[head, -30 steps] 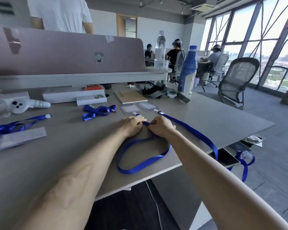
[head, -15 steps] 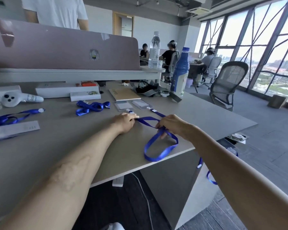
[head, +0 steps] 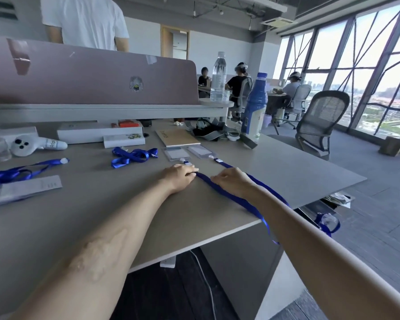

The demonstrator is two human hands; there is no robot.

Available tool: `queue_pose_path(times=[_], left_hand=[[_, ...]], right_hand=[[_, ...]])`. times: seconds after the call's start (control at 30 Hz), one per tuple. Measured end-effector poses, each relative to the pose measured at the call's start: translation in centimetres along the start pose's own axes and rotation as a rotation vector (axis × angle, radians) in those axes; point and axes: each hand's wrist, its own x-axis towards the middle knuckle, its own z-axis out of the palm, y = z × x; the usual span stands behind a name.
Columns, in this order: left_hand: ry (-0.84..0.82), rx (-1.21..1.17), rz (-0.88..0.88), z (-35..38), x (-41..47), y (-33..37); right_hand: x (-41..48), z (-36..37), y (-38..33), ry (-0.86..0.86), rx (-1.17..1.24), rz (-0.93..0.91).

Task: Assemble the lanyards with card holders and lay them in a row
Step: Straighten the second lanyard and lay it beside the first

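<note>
Bright daylight floods in from the windows (head: pixel 367 72) at right; wide-angle distortion bends the edges.

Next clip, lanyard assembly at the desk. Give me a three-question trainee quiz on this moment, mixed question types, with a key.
1. True or false: the blue lanyard running between the left hand and the right hand lies wholly on the table.
2. Multiple choice: how many clear card holders lie just beyond the hands? A) one B) two C) four
3. Fill in: the strap's end nearest the card holders sits under the ___ hand.
Key: 1 false, the strap hangs over the near table edge; 2 B; 3 left.
</note>
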Motion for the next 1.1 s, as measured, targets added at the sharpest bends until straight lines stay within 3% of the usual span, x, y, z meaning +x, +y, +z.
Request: queue_pose_path(times=[0.27, 0.5, 0.6, 0.8, 1.03, 1.1], left_hand=[[0.059, -0.038, 0.004, 0.1, 0.2, -0.5], [0.057, 0.001, 0.002, -0.1, 0.1, -0.1], [0.032, 0.008, -0.016, -0.1, 0.0, 0.0], [0.021, 0.014, -0.016, -0.2, -0.8, 0.7], [-0.029, 0.004, -0.043, -0.1, -1.4, 1.3], [-0.046, -0.036, -0.065, -0.2, -2.2, 1.8]], right_hand=[[1.7, 2.8, -1.6, 0.163, -0.206, -0.07], [0.3, -0.4, -1.3, -0.1, 0.051, -0.021], [-1.5, -1.7, -0.2, -0.135, 0.026, 0.013], [-5.6, -4.9, 3.4, -0.15, 0.39, 0.175], [-8.2, -6.1, 4.8, -0.028, 0.296, 0.237], [-8.2, -6.1, 4.5, 0.003, 0.161, 0.22]])
